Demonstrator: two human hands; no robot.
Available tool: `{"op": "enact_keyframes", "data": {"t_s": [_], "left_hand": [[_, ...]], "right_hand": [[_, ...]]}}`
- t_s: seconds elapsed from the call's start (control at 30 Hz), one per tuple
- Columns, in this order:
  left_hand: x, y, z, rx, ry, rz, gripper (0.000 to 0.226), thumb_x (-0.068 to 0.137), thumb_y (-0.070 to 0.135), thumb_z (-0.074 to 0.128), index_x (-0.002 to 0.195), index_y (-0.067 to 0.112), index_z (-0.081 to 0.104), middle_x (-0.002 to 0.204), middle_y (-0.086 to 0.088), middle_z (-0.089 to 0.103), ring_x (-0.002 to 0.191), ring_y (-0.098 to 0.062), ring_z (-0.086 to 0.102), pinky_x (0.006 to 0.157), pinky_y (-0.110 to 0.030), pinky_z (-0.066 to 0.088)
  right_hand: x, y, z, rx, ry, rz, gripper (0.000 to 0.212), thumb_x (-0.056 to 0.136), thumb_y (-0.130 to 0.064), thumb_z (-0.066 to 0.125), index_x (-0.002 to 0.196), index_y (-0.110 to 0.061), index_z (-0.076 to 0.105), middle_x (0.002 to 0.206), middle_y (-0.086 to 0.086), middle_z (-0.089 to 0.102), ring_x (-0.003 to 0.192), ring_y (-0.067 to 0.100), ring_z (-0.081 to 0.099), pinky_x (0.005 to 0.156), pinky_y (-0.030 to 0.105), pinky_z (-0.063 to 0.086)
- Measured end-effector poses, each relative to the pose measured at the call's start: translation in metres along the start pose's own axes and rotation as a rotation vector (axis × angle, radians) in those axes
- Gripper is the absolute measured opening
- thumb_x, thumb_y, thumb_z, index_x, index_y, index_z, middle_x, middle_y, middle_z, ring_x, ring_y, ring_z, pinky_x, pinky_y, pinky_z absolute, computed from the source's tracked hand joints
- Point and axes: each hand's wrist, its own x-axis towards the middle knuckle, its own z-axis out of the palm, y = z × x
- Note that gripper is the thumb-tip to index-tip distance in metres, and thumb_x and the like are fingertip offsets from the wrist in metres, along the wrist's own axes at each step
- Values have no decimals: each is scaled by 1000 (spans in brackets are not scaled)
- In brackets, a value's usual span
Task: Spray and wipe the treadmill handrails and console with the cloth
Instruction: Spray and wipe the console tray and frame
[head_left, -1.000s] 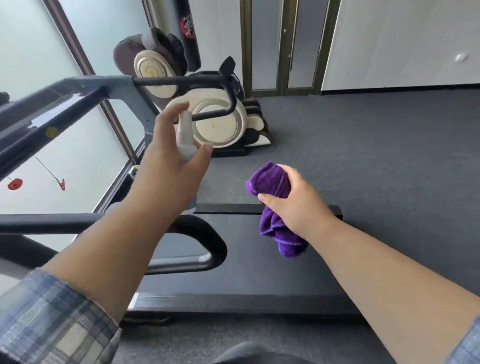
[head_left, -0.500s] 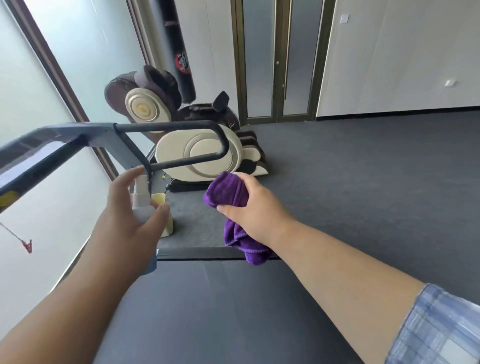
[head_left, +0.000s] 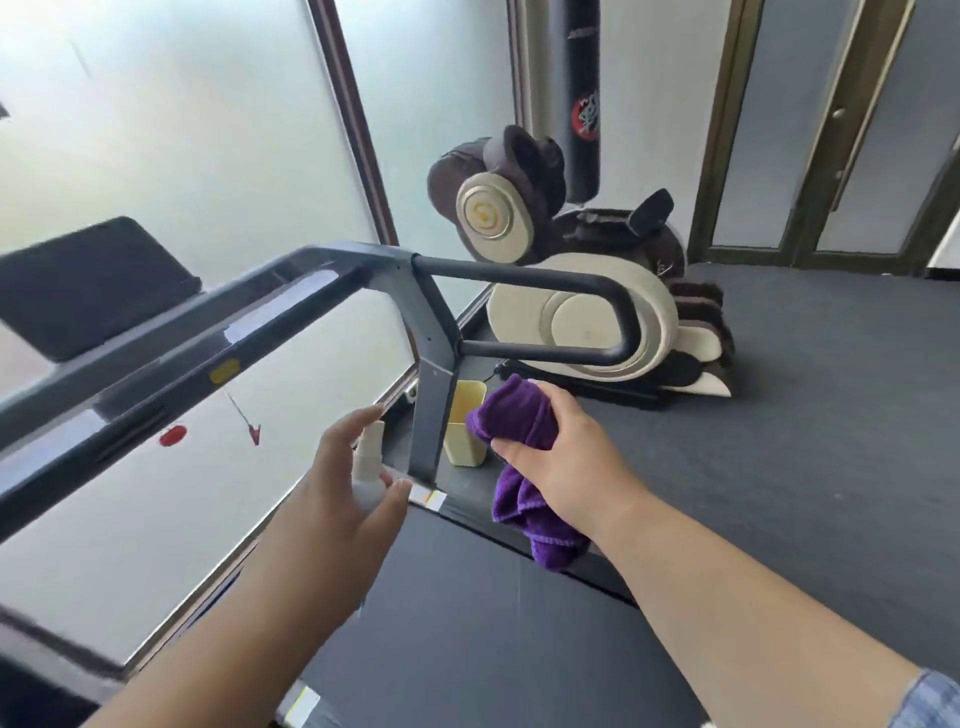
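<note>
Left hand (head_left: 348, 499) wrapped round small white spray bottle (head_left: 370, 467), forefinger up near nozzle top, thumb across body; looked readied for a squirt. Nozzle aimed toward grey upright (head_left: 434, 410) just beyond grip. Right hand (head_left: 563, 457) closed on bunched purple cloth (head_left: 519, 431), tail hanging below fist, wad pushed forward, probably for wiping. Looped black handrail (head_left: 524, 278) above and beyond both grips, not touched. Console bar (head_left: 171, 358) up-left of bottle hand, apart. Yellow bin (head_left: 465, 431) just past cloth. Handrail likely next target.
</note>
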Motion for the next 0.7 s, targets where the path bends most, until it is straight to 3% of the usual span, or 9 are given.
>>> {"op": "enact_keyframes", "data": {"t_s": [0.13,0.23,0.3,0.37,0.53,0.63,0.7], "left_hand": [[29,-7,24,89,97,-167,62,86,41,66,124,73,28,90,22,65,66,-4,64,51,-30,46],[40,9,43,133,160,-278,62,85,42,66,128,69,31,94,30,62,69,-3,64,57,-32,48],[52,30,54,137,158,-337,61,85,43,65,129,69,31,90,26,64,65,-6,64,62,-36,52],[64,58,62,132,148,-381,61,85,43,63,129,70,31,88,21,64,66,-8,65,64,-37,54],[96,117,56,163,169,-431,63,88,41,62,128,72,24,90,30,61,67,-7,62,60,-27,48],[112,138,41,160,216,-484,65,90,40,62,126,74,21,83,16,66,70,-10,64,65,-33,52],[121,147,30,156,265,-497,65,90,40,62,128,73,20,88,11,65,69,-11,65,67,-33,53]], "right_hand": [[64,30,-2,80,-98,-105,54,69,-62,75,109,-72,41,102,-42,58,93,-17,56,78,16,46],[102,47,-15,125,-237,-126,61,63,-72,69,117,-69,40,105,-36,60,95,-15,58,76,12,46],[125,49,-31,139,-359,-108,64,70,-63,75,124,-64,41,108,-30,63,96,-10,60,78,17,49],[145,42,-53,144,-462,-94,67,74,-54,79,129,-61,41,111,-26,64,99,-7,62,83,22,51],[184,-3,-95,147,-600,-129,66,72,-62,76,129,-60,42,109,-25,65,98,-7,62,82,22,50],[198,-34,-102,135,-667,-178,69,68,-70,72,129,-61,40,110,-28,63,99,-8,61,84,24,50],[207,-50,-100,128,-693,-210,68,67,-72,70,127,-63,39,108,-33,61,97,-11,60,81,22,49]]}}
